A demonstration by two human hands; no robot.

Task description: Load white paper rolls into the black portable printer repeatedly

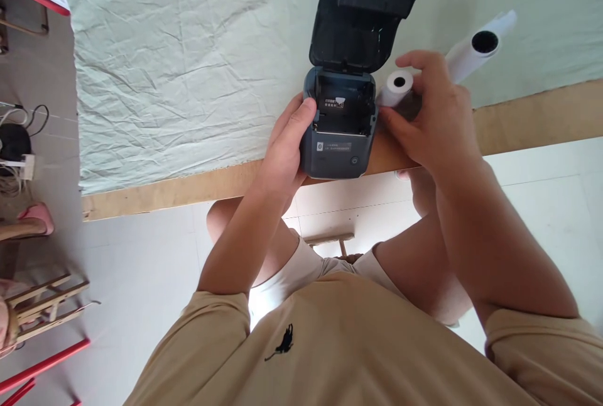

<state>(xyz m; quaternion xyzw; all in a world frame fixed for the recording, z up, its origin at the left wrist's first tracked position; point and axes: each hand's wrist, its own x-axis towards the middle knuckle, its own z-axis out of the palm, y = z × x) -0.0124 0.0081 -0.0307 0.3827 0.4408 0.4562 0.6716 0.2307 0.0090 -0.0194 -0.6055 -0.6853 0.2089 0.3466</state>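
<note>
A dark blue-grey portable label printer [336, 148] has its black lid [362, 16] swung up, and its paper bay shows no roll inside. My left hand [287, 142] grips the printer's left side, thumb on the upper edge. Beside its right side is a small white paper roll [393, 92] with a dark core hole. My right hand [438, 117] is curled around this roll, thumb below it and index finger above; part of the grip is hidden. Just beyond that hand, a larger white roll [471, 57] with a wide dark core lies on the cloth.
A wrinkled pale green cloth [188, 66] covers the table, whose wooden edge [174, 195] runs along the front. On the floor at left are tangled cables [14, 167], a wooden stool [47, 305] and another person's foot in a pink slipper [40, 220].
</note>
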